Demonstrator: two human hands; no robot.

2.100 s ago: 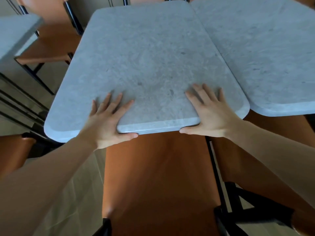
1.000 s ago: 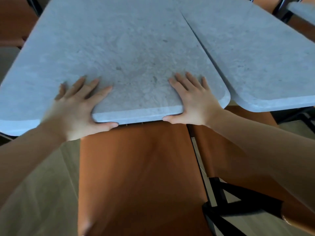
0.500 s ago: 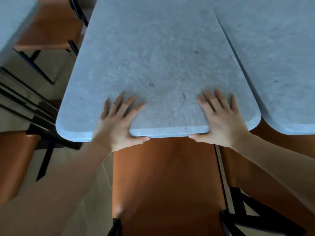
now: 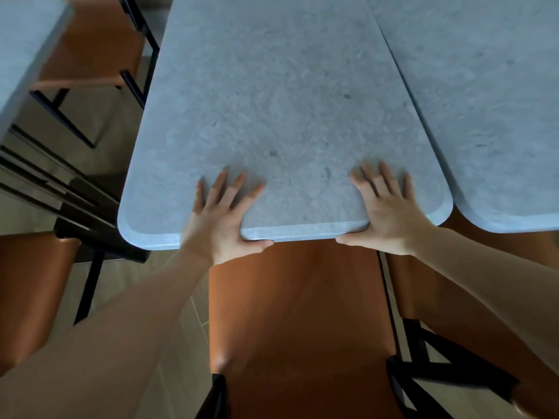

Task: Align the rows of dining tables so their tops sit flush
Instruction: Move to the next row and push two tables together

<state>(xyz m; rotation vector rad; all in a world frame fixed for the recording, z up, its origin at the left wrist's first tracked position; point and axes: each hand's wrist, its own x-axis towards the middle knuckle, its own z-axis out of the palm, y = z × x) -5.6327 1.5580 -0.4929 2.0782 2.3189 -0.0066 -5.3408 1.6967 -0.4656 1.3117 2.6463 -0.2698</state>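
Far left, the corner of another grey desk shows, with a brown chair tucked in beside it and black frames below. Next comes the grey desk the person is working on, its long axis running away from them. The left hand lies on its near edge with fingers spread flat on the top and the thumb hooked under the rim. The right hand sits the same way toward the near right corner, fingers fanned on the stone, thumb along the lip. A brown chair seat sits directly below, between the arms.

To the right lies the neighbouring desk. The seam between the two tops looks closed along most of its length, but the neighbour's near edge appears to stand a little nearer the person than the held one's. So the held desk, straight ahead of both hands, probably needs a small pull toward the person, the right hand being closer to the seam that decides it.
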